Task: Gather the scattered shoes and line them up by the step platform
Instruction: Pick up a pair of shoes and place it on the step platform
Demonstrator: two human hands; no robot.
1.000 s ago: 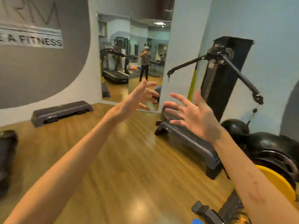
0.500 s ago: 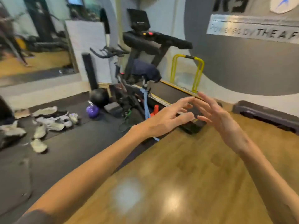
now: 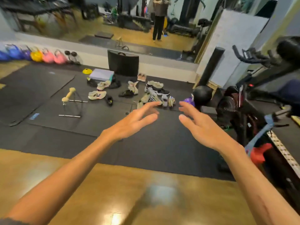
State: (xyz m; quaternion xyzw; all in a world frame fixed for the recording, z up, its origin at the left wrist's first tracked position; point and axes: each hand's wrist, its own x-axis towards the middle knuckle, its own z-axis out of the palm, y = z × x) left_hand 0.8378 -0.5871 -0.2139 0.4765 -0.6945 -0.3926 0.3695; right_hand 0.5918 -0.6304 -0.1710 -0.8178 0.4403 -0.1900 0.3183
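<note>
Both arms were stretched out in front of the person, up in the air. The left hand (image 3: 134, 122) had its fingers straight and a little spread, and it held nothing. The right hand (image 3: 201, 125) had its fingers loose and spread too, and it was empty. The two hands were near each other but did not touch.

The shoes (image 3: 129, 93) lay scattered on the black floor mat (image 3: 48, 98), well past the hands. Some were pale, some were dark, and a few lay on their sides. A purple-topped step platform (image 3: 102, 74) sat just behind them. A wooden dumbbell (image 3: 68, 94) rested on a metal stand to the left. An exercise bike (image 3: 253, 95) stood on the right.
</note>
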